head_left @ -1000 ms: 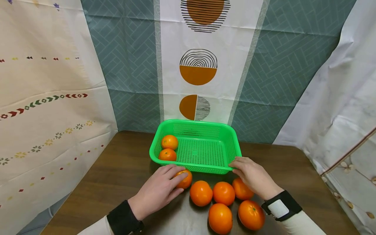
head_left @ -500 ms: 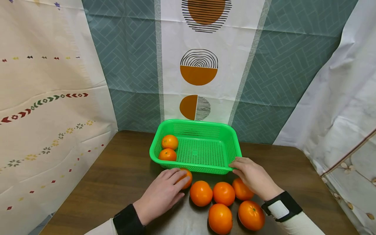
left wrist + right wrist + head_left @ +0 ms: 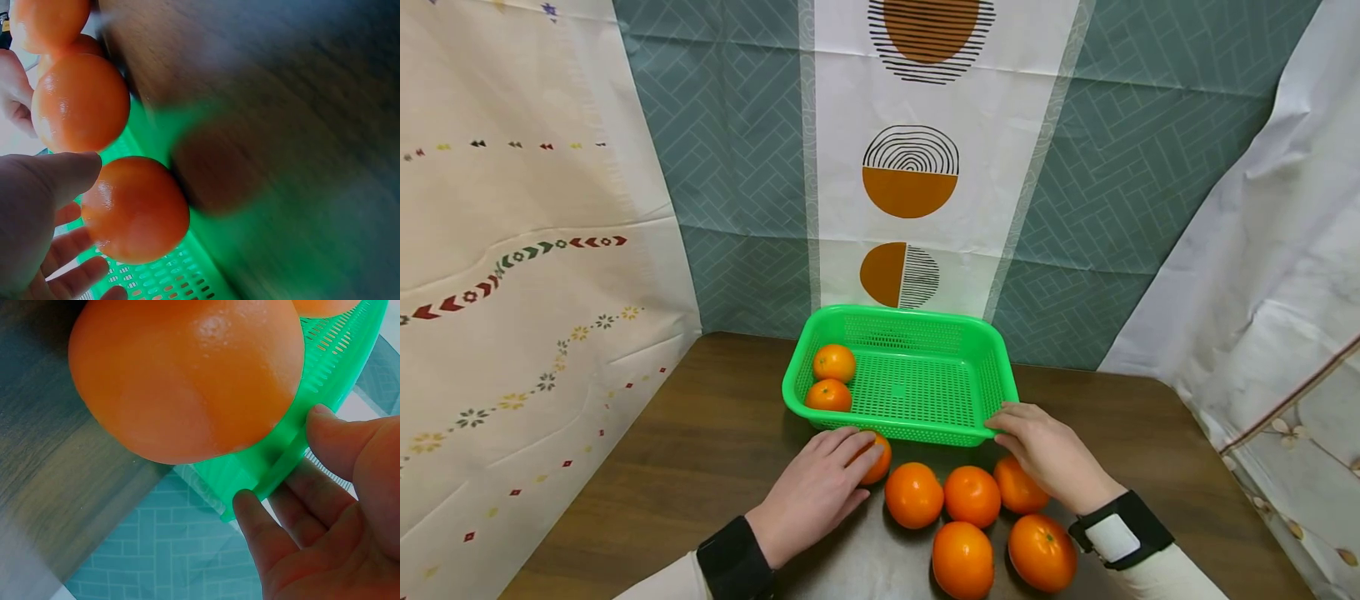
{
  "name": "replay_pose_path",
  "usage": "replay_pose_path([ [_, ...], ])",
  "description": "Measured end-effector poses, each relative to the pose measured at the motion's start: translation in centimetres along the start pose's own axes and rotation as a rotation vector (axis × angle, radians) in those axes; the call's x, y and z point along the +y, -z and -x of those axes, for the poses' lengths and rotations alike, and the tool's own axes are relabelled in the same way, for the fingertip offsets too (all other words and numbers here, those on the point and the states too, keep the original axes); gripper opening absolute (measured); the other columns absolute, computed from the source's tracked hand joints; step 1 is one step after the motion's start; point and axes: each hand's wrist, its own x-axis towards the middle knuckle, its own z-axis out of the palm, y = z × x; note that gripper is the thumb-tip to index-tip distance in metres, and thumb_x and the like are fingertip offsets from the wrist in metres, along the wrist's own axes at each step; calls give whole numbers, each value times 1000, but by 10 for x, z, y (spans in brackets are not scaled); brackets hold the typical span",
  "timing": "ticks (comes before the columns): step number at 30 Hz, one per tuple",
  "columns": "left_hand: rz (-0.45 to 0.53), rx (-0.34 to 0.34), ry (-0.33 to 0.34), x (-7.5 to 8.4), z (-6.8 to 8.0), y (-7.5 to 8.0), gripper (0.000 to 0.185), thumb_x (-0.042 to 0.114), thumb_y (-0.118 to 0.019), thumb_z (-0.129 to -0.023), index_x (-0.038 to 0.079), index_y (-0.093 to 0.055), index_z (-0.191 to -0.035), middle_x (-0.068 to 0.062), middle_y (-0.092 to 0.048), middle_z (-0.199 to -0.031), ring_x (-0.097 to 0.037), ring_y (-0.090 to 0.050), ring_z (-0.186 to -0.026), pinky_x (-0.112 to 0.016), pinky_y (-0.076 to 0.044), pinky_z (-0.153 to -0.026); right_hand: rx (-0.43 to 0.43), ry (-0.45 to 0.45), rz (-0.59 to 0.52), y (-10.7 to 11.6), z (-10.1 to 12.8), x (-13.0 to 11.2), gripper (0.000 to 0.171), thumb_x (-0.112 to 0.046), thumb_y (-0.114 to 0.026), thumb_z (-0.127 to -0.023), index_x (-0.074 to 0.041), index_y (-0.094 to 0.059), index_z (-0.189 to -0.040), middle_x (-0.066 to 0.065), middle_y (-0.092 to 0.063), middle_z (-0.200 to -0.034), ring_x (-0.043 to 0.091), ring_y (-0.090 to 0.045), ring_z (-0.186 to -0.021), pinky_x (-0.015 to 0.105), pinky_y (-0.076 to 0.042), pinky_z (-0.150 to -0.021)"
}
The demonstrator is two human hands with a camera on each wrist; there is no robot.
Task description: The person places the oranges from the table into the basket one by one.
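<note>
A brown wooden table [image 3: 700, 442] stands in a corner hung with patterned cloth. At its far middle sits a green plastic basket [image 3: 901, 327], a shallow rectangle with perforated walls and floor. Two oranges lie in the basket, both against its left wall: one farther back [image 3: 834, 362] and one nearer the front [image 3: 828, 395], touching or nearly touching each other. The remainder of the basket floor shows only green mesh.

The right hand [image 3: 1045, 454] holds the basket at its near right corner. In the right wrist view its thumb lies on top of the rim and its fingers [image 3: 265, 540] curl under it, so the rim is pinched between them.

The left hand [image 3: 816, 487] rests on the table in front of the basket, its fingers lightly spread and curved over the orange on the table nearest the basket's front wall [image 3: 876, 458]. The left wrist view shows the thumb on one side of that orange [image 3: 134, 209] and the fingers on the other, with the fruit just beside the green wall.

Five more oranges lie on the table between the two hands: three in a row [image 3: 913, 494] [image 3: 972, 495] [image 3: 1018, 486], the rightmost partly under the right hand, and two closer to the person [image 3: 962, 559] [image 3: 1042, 551].
</note>
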Motion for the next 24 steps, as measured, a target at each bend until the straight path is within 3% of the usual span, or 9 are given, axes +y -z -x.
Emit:
replay_pose_path([
  [17, 6, -7, 29, 0, -5, -7, 63, 34, -85, -82, 10, -60, -134, -9, -53, -129, -27, -49, -119, -39, -43, -106, 4, 3, -8, 1, 0, 0, 25, -7, -79, -88, -15, -74, -111, -1, -66, -115, 19, -60, -114, 41, -54, -93],
  [24, 37, -33, 38, 0, -5, -6, 63, 33, -86, -82, 11, -57, -134, -12, -52, -133, -28, -50, -122, -37, -46, -104, 2, -2, -10, 1, 0, 0, 25, -7, -79, -87, -15, -75, -111, -1, -66, -115, 20, -60, -114, 42, -53, -93],
])
